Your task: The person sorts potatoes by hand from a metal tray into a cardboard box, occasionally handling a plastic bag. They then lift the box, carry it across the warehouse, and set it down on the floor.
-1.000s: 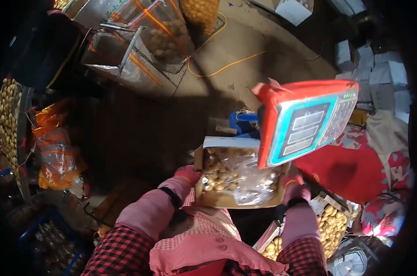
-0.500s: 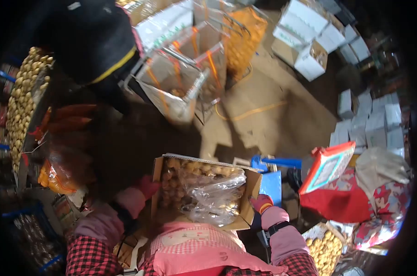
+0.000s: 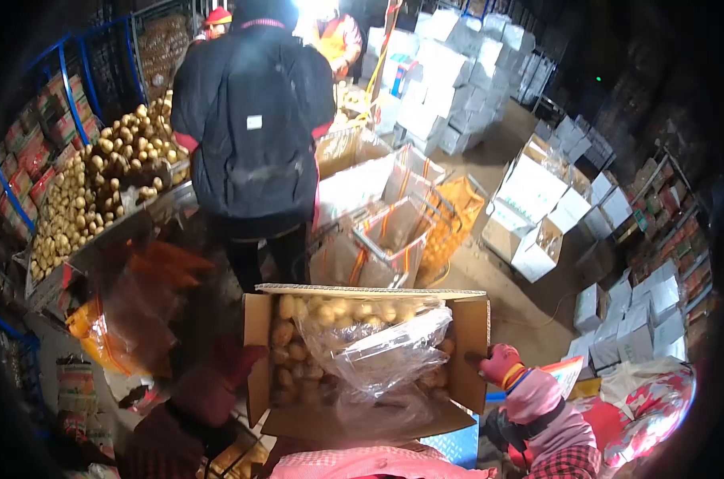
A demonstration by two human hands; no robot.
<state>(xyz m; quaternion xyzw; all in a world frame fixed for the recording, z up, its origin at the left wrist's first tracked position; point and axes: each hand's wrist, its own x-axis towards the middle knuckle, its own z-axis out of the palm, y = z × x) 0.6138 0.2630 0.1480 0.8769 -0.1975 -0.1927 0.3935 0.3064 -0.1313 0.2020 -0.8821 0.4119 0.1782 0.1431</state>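
An open cardboard box (image 3: 467, 343) is held up in front of my body by both hands. Inside it lie several potatoes (image 3: 296, 351) with a crumpled clear plastic bag (image 3: 378, 339) over part of them. My left hand (image 3: 246, 359), in a dark pink glove, is closed on the box's left side; shadow hides some of its fingers. At the box's right side my right hand (image 3: 501, 365), also gloved, grips the edge with the fingers partly inside.
A person in a dark jacket (image 3: 254, 128) stands ahead, beside a long bin of potatoes (image 3: 74, 199). Mesh sacks on a metal frame (image 3: 394, 239) stand beyond the box. White cartons (image 3: 537, 184) are stacked to the right. A blue platform (image 3: 453, 443) shows below the box.
The view has tilted up and now takes in more of the room and the other person. Both hands have lifted the box, which appears larger and nearer, away from the blue platform.
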